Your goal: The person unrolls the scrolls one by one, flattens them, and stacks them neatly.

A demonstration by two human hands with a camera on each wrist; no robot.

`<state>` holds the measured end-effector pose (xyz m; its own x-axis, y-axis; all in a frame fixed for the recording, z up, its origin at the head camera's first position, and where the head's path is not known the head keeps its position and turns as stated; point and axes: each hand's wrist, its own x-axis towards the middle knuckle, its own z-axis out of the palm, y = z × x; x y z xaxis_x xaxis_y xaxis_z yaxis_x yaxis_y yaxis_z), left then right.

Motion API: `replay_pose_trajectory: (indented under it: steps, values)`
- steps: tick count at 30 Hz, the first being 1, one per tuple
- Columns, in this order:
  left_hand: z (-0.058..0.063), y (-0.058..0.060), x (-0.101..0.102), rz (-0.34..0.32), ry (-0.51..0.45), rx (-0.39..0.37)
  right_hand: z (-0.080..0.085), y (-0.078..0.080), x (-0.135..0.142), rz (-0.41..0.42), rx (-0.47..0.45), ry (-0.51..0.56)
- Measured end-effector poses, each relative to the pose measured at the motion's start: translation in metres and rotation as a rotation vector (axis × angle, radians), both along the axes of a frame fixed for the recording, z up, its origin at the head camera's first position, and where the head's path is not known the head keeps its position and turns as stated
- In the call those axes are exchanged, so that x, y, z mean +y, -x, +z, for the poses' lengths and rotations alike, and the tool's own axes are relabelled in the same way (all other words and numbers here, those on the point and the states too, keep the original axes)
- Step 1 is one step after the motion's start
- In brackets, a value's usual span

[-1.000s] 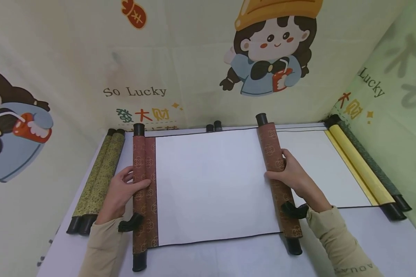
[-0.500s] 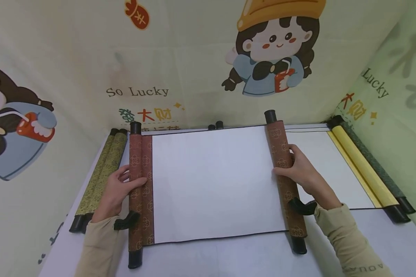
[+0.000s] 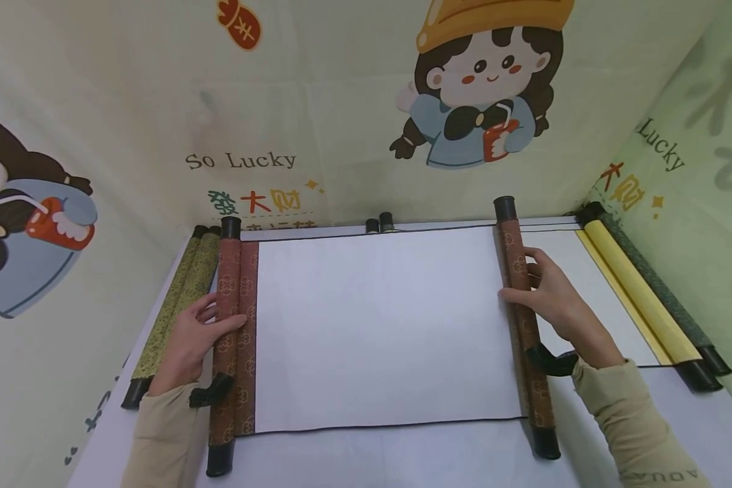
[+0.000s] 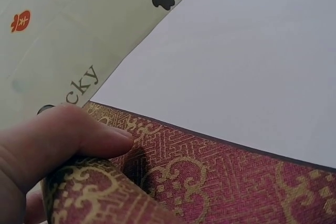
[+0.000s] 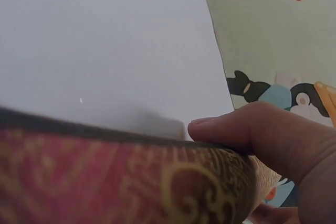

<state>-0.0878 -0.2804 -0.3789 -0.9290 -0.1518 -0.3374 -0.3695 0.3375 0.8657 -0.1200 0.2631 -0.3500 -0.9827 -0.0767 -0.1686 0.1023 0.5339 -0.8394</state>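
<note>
A hand scroll [image 3: 378, 332] with blank white paper and red-brown, gold-patterned brocade ends lies spread between both hands in the head view. My left hand [image 3: 189, 342] grips its left roller [image 3: 224, 366], thumb across the brocade and fingers behind. Around the right roller [image 3: 518, 271], my right hand [image 3: 558, 298] holds with the thumb on the paper side. Black knobs cap the rollers' ends. Up close in the left wrist view, the left thumb [image 4: 100, 135] presses on the brocade. The right wrist view has the right thumb [image 5: 226, 129] at the paper's dark edge.
Olive-patterned rolls [image 3: 177, 318] lie at the left of the white table [image 3: 366, 461]. On the right, a partly unrolled scroll with a yellow roller [image 3: 643, 291] lies beside a dark green roll [image 3: 653, 278]. Two black knobs [image 3: 379, 222] show behind the paper. A printed cloth hangs behind.
The right hand has moved right with its roller, and more white paper shows. The left hand and its roller have shifted slightly left.
</note>
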Motion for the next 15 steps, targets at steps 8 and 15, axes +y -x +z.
replay_pose_trajectory:
  steps: [8, 15]
  values:
    - [0.0005, 0.0001, -0.0027, 0.02, -0.022, -0.011, 0.0037, 0.0004, 0.0024, 0.001, 0.004, -0.007]
    - [-0.0011, 0.0009, -0.0041, -0.007, -0.019, -0.005, 0.0064, 0.0016, 0.0045, 0.015, 0.001, -0.044]
